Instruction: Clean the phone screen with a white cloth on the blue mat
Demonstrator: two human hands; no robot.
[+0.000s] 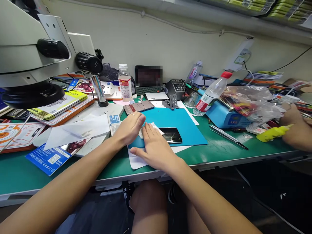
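On a blue mat lies a smartphone with a dark, glossy screen; its left part is hidden by my hands. My right hand rests flat over a white tissue on the phone, fingers stretched out together and thumb apart. Beside it, at the mat's left side, my left hand is closed with fingers curled; what it holds, if anything, is hidden. Just behind my left hand lies another phone with a lit screen.
A microscope overhangs the left side, above booklets. Bottles stand along the back. A red-capped bottle leans by a blue box. Tweezers lie to the right, near another person's arm and a yellow bottle.
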